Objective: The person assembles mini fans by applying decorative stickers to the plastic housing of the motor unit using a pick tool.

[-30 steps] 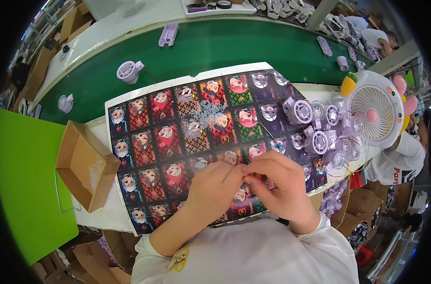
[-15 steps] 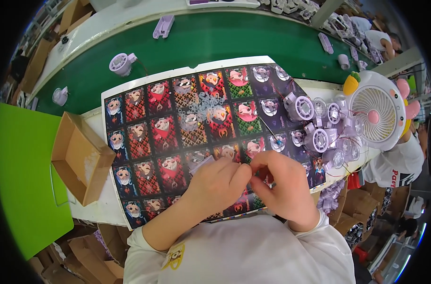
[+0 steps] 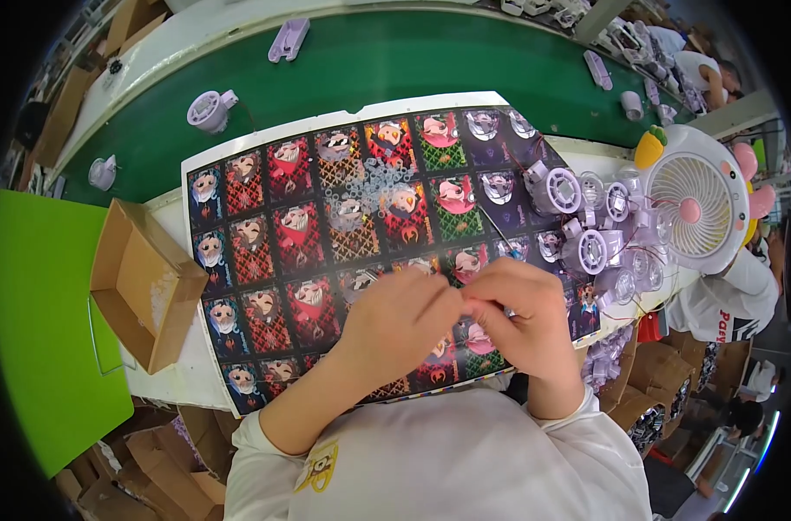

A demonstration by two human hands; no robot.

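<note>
Workshop interior. A green belt-like strip (image 3: 395, 61) with pale edging spans the far side; a white tabletop (image 3: 165, 382) lies nearer. A bright green panel (image 3: 57, 330) occupies the left. Cardboard boxes (image 3: 174, 464) crowd the near left, brown cartons (image 3: 660, 373) the right. Far right, a pale post (image 3: 602, 19); near right, lit strip lights (image 3: 768, 441).

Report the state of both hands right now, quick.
Left hand: curled inward, tips hidden; whether it holds anything cannot be told.
Right hand: closed in a pinch; anything held is too hidden to tell.
</note>
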